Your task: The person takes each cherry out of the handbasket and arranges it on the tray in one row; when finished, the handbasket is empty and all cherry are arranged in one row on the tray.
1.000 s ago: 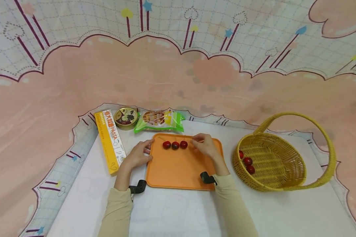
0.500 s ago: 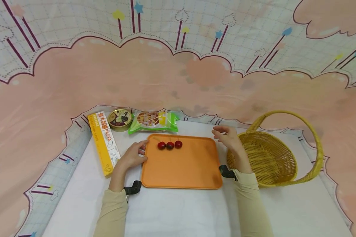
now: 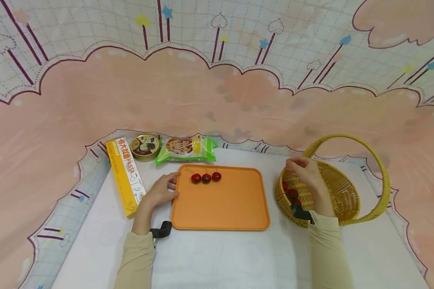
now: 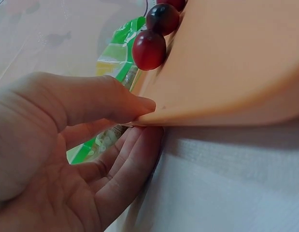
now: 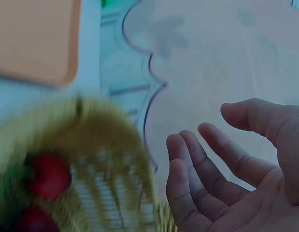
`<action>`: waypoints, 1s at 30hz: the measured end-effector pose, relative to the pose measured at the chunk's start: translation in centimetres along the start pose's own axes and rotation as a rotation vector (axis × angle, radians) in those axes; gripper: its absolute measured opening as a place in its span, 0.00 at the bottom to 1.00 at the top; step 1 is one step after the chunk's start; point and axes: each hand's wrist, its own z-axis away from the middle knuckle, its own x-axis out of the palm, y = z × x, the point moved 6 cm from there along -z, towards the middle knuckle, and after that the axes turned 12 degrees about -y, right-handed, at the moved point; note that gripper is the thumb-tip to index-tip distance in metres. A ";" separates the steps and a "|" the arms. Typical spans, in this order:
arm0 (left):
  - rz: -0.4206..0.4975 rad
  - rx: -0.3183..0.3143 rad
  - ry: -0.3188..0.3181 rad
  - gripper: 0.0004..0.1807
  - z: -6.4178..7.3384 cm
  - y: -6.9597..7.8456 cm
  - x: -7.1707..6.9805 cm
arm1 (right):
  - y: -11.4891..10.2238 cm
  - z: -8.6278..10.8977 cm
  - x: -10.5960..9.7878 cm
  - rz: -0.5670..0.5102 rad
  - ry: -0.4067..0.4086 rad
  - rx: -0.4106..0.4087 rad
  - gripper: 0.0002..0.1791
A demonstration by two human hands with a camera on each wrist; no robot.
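Observation:
My left hand (image 3: 160, 190) pinches the left edge of an orange tray (image 3: 220, 206), thumb above the rim and fingers below it, as the left wrist view shows. Three dark red cherries (image 3: 206, 178) with stems lie in a row near the tray's far edge. Over the left part of a yellow wicker basket (image 3: 341, 180) hovers my right hand (image 3: 308, 176), fingers loosely bent with nothing between them. Several more cherries (image 3: 293, 194) sit inside the basket along its left wall, partly covered by the right hand and its wrist camera. In the right wrist view the basket is blurred.
Behind the tray lie a green-edged snack packet (image 3: 186, 149) and a round tin (image 3: 145, 147). A yellow and white pasta box (image 3: 124, 176) stands left of my left hand. The basket's tall handle (image 3: 383, 180) arches on the right. A patterned cloth (image 3: 166, 96) hangs behind the table.
My right hand has moved right, from beside the cherries on the tray to above the basket. My left hand stays at the tray's edge. The view has shifted slightly.

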 end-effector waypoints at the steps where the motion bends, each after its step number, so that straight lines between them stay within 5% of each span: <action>1: 0.001 -0.002 0.001 0.38 0.0 0.0 0.0 | 0.4 0.2 -0.5 0.009 -0.001 0.009 0.26; 7: -0.002 -0.013 0.003 0.38 0.1 0.3 0.1 | 2.7 1.0 -2.7 0.015 -0.012 0.056 0.27; 11: -0.002 -0.011 0.009 0.38 0.2 0.4 0.0 | 4.3 0.6 -3.1 0.047 -0.088 0.117 0.27; 17: 0.007 -0.004 0.011 0.38 0.2 0.3 0.0 | 5.5 -0.3 -2.5 0.135 -0.252 0.161 0.24; 30: 0.002 -0.038 0.012 0.38 0.1 0.2 0.0 | 6.5 -1.7 -0.1 0.053 -0.444 0.120 0.22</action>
